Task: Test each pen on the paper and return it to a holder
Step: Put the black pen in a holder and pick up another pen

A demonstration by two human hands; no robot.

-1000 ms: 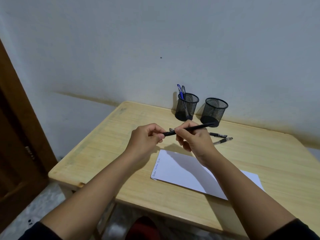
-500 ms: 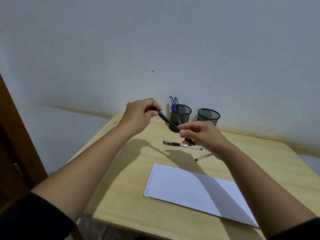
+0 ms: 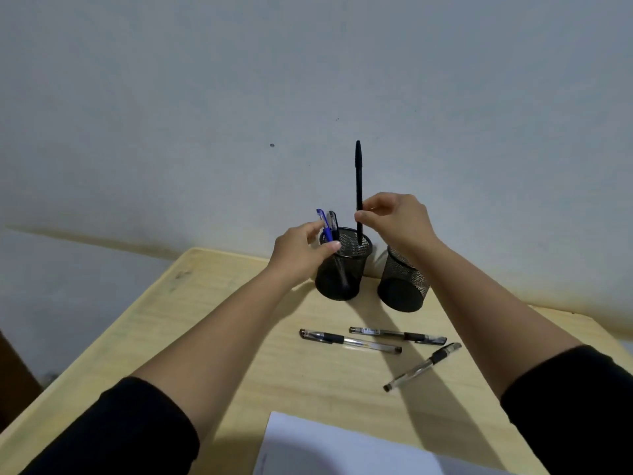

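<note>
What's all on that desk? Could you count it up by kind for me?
Pens: 6, namely the black pen being lowered into the left holder, the blue pen and dark pen already in it, and 3 clear pens lying on the table.
Mesh holders: 2.
Paper sheets: 1.
Total: 9.

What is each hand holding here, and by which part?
The right hand pinches the black pen at its lower shaft, above the left holder. The left hand holds nothing.

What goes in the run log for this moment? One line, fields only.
right hand: lowering black pen upright into left holder | left hand: steadying that holder | right holder: contents unseen | table: three pens loose
</note>
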